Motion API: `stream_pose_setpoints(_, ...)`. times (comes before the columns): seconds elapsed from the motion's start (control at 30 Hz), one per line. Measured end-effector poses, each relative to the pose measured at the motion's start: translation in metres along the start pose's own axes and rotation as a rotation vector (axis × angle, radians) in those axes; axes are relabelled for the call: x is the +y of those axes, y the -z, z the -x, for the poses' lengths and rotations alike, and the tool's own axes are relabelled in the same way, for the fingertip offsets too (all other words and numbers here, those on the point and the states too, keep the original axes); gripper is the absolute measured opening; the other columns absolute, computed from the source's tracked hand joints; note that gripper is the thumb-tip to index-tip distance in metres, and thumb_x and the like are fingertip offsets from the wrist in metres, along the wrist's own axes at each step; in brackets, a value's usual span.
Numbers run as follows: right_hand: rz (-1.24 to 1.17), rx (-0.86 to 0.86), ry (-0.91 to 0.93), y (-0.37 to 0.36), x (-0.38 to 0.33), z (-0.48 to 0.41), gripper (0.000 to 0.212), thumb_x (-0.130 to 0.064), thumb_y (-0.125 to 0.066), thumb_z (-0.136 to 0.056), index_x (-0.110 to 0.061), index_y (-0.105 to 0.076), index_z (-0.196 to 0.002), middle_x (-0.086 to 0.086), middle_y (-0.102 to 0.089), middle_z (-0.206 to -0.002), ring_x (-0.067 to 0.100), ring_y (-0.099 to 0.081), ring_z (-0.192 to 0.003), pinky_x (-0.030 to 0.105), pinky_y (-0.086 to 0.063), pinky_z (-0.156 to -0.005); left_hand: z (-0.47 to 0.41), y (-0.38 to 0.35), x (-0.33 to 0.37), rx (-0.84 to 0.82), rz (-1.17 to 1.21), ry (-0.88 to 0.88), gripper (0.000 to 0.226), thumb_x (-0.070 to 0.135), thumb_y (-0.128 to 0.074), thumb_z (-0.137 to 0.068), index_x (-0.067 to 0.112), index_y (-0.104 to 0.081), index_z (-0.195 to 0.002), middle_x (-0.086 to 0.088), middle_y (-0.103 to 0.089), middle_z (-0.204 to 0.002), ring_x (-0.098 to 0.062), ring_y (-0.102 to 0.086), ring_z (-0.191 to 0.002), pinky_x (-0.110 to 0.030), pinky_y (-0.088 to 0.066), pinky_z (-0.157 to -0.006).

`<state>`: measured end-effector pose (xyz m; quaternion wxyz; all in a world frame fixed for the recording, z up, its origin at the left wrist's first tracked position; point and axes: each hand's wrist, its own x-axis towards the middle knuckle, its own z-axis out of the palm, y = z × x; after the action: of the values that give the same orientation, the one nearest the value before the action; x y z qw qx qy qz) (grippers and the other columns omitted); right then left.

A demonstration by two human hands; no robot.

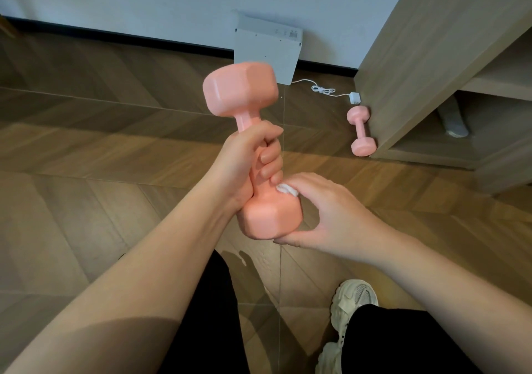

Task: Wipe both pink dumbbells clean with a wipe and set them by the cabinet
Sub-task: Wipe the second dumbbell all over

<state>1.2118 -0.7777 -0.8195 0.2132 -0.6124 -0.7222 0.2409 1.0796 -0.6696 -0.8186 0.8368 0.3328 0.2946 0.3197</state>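
The left hand (253, 157) has its fingers (270, 159) wrapped tight around the handle of one pink dumbbell (253, 155), holding it up and tilted in the air in front of the person's legs, so that the lower head is turned toward the right hand (325, 215). The right hand's fingers pinch a small bunched white wipe (285, 188) against the top shoulder of that lower head, with the thumb braced under the head; this looks like wiping in progress.

The held dumbbell is smooth, matt salmon pink, with faceted heads and no dirt that can be made out. The upper head is slightly blurred.

The second pink dumbbell (361, 130) lies on the wooden floor (100, 143), touching the cabinet (417, 57) at its near corner, so it appears already set down.
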Motion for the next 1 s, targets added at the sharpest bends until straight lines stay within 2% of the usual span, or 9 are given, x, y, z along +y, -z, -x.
stream_pose_setpoints(0.1, -0.063, -0.044, 0.0, -0.002, -0.003, -0.001, 0.049, -0.038, -0.079, -0.067, -0.015, -0.058, -0.105, -0.008, -0.059, -0.1, 0.008, -0.056, -0.092, 0.032, -0.047, -0.079, 0.004, -0.001, 0.001, -0.154, 0.031, -0.009, 0.035, 0.007, -0.046, -0.088, 0.019, -0.033, -0.058, 0.004, -0.031, -0.042, -0.012, -0.026, -0.034, -0.022, -0.033, -0.038)
stream_pose_setpoints(0.2, -0.062, 0.059, 0.031, -0.001, -0.005, 0.002, 0.037, -0.017, -0.078, -0.069, -0.014, -0.058, -0.1, -0.007, -0.057, -0.096, 0.009, -0.055, -0.086, 0.031, -0.046, -0.072, 0.004, -0.002, 0.003, -0.197, 0.095, -0.023, 0.031, 0.01, -0.047, -0.085, 0.018, -0.037, -0.057, 0.003, -0.035, -0.044, -0.012, -0.031, -0.035, -0.023, -0.036, -0.04)
stream_pose_setpoints(0.33, 0.08, 0.256, 0.128, 0.003, -0.006, 0.006, 0.042, -0.012, -0.082, -0.067, -0.009, -0.062, -0.104, 0.0, -0.06, -0.104, 0.018, -0.059, -0.096, 0.036, -0.049, -0.076, 0.0, 0.002, 0.01, -0.012, -0.056, -0.078, 0.02, 0.022, -0.061, -0.084, 0.015, -0.052, -0.068, -0.001, -0.049, -0.062, -0.015, -0.048, -0.053, -0.03, -0.047, -0.057)
stream_pose_setpoints(0.43, 0.215, 0.273, 0.232, -0.001, -0.004, 0.008, 0.043, -0.003, -0.084, -0.064, -0.002, -0.064, -0.102, 0.007, -0.061, -0.104, 0.024, -0.059, -0.097, 0.04, -0.05, -0.076, -0.001, 0.002, 0.007, 0.167, -0.042, -0.044, 0.018, 0.023, -0.069, -0.086, 0.014, -0.054, -0.078, 0.0, -0.05, -0.06, -0.013, -0.05, -0.051, -0.028, -0.047, -0.054)
stream_pose_setpoints(0.53, 0.215, 0.183, 0.272, -0.006, -0.006, 0.009, 0.044, -0.005, -0.084, -0.065, -0.003, -0.064, -0.104, 0.007, -0.061, -0.106, 0.023, -0.059, -0.1, 0.04, -0.051, -0.078, 0.001, 0.002, 0.004, 0.268, 0.038, 0.0, 0.026, 0.022, -0.067, -0.087, 0.017, -0.051, -0.067, 0.001, -0.044, -0.052, -0.013, -0.042, -0.043, -0.023, -0.039, -0.046)
stream_pose_setpoints(0.73, 0.086, 0.133, 0.197, -0.001, -0.009, 0.007, 0.048, -0.015, -0.081, -0.066, -0.007, -0.062, -0.11, 0.002, -0.062, -0.112, 0.016, -0.059, -0.107, 0.03, -0.048, -0.087, 0.005, 0.0, 0.014, 0.08, 0.093, -0.013, 0.031, 0.016, -0.048, -0.09, 0.018, -0.038, -0.061, 0.003, -0.031, -0.044, -0.012, -0.028, -0.037, -0.021, -0.029, -0.038)
stream_pose_setpoints(0.83, 0.044, 0.143, 0.181, 0.002, -0.008, 0.007, 0.05, -0.015, -0.084, -0.067, -0.008, -0.063, -0.112, 0.001, -0.063, -0.114, 0.011, -0.058, -0.109, 0.026, -0.047, -0.091, 0.005, 0.001, 0.014, 0.075, 0.111, -0.012, 0.03, 0.018, -0.05, -0.091, 0.018, -0.037, -0.064, 0.002, -0.035, -0.046, -0.012, -0.032, -0.039, -0.022, -0.033, -0.04)
stream_pose_setpoints(0.93, 0.104, 0.182, 0.217, 0.0, -0.007, 0.009, 0.047, -0.018, -0.085, -0.069, -0.004, -0.064, -0.108, 0.005, -0.063, -0.109, 0.018, -0.061, -0.104, 0.032, -0.051, -0.087, 0.001, -0.001, 0.011, 0.199, 0.002, 0.013, 0.028, 0.027, -0.064, -0.089, 0.017, -0.05, -0.068, 0.0, -0.05, -0.06, -0.014, -0.049, -0.05, -0.026, -0.046, -0.051)
stream_pose_setpoints(1.0, 0.176, 0.196, 0.249, -0.001, -0.004, 0.01, 0.045, -0.018, -0.085, -0.069, -0.002, -0.064, -0.105, 0.007, -0.063, -0.105, 0.023, -0.061, -0.098, 0.037, -0.052, -0.082, -0.002, 0.0, 0.007, 0.278, -0.117, 0.051, 0.023, 0.032, -0.071, -0.085, 0.017, -0.057, -0.075, 0.001, -0.052, -0.069, -0.014, -0.052, -0.058, -0.028, -0.047, -0.059)
